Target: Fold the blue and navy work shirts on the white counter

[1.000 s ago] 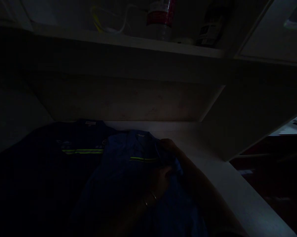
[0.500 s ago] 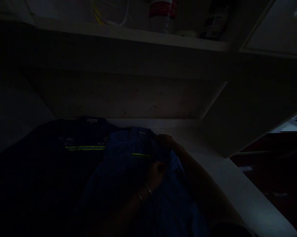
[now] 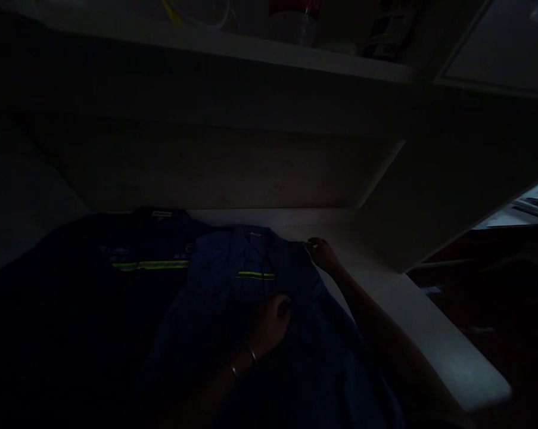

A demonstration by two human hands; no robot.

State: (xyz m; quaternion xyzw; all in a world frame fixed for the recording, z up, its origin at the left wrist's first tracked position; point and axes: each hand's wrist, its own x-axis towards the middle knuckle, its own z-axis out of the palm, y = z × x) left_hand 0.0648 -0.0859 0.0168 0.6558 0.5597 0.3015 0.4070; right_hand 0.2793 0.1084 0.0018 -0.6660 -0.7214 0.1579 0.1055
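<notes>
A blue work shirt with a yellow-green stripe is spread flat on the white surface, its collar toward the back. My left hand, wearing two bangles at the wrist, is closed on the shirt's front below the stripe; the dark makes its fingertips hard to see. At the shoulder on the right, my right hand pinches the edge of the fabric. A darker navy work shirt with a wider stripe and pale logos lies to the left, partly under the blue one.
Above runs a white shelf bearing a bottle with a red label, a dark labelled container and a loose cable. A panel stands at the right. The white surface's edge ends at the lower right.
My right hand has moved outward from near the collar to the shoulder edge, and the shirt's right side is flatter. My left hand has shifted slightly left. The view has tilted a little.
</notes>
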